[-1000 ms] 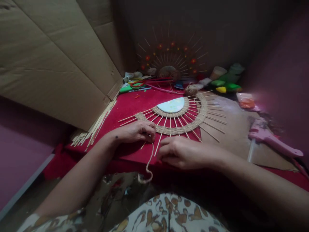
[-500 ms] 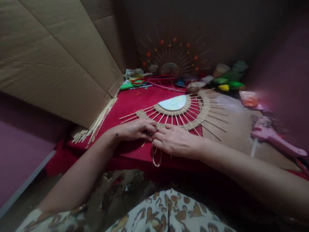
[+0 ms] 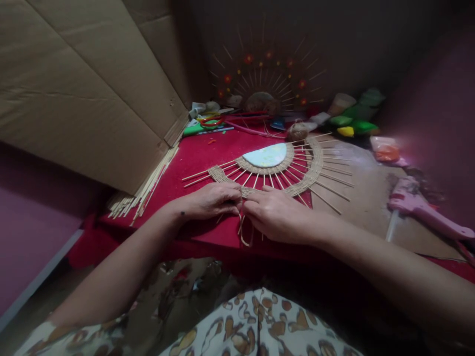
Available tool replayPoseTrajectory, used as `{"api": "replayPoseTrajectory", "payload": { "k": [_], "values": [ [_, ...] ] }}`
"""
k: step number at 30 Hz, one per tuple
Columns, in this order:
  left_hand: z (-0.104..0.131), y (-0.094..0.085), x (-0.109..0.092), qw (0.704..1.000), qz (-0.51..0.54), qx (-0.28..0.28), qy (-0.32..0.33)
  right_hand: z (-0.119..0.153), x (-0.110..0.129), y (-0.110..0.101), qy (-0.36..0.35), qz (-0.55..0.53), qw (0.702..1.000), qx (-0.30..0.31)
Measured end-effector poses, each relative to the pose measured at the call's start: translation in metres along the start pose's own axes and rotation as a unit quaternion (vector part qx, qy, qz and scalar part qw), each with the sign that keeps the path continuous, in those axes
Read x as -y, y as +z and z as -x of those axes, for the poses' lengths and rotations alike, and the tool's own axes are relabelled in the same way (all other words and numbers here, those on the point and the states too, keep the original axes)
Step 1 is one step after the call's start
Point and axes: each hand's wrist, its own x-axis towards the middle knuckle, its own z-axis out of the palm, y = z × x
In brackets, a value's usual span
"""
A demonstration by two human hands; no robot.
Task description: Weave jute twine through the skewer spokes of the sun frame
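At one woven band (image 3: pixel 315 165), left hand (image 3: pixel 213 201), right hand (image 3: pixel 278 215), each grip narrow, one twine loop (image 3: pixel 245 244) beneath.

Woven band (image 3: pixel 316 160): matt fibre w/ rough surf.; spokes (image 3: pixel 333 191): wood; glue gun (image 3: pixel 410 201): smooth plastic.

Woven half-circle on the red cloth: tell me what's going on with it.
A person is working twine at the near edge of the woven half-circle, with the left hand and right hand close together. A loose loop of twine hangs beneath their fingers; which fingers grip it is hidden. The woven outer band curves across thin sticks fanning from the pale centre.
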Motion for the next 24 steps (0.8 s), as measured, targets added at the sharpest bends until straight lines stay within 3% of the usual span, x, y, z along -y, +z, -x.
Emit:
{"api": "replayPoseTrajectory", "payload": {
  "k": [3,6,12,24],
  "values": [
    [-0.001,-0.004,-0.001,1.0,0.01,0.021,-0.001,0.009,0.008,-0.004,-0.007,-0.041,0.999,0.021],
    [-0.002,-0.008,-0.001,0.999,0.022,0.037,0.011,0.012,0.018,0.005,-0.023,-0.024,0.999,0.032],
    [-0.001,-0.011,-0.001,0.999,0.034,0.036,0.007,0.02,0.037,0.029,-0.065,0.027,0.997,-0.019],
    [-0.002,-0.011,-0.001,0.998,0.038,0.043,0.0,0.043,0.054,0.038,-0.07,0.066,0.992,-0.088]
  ]
}}
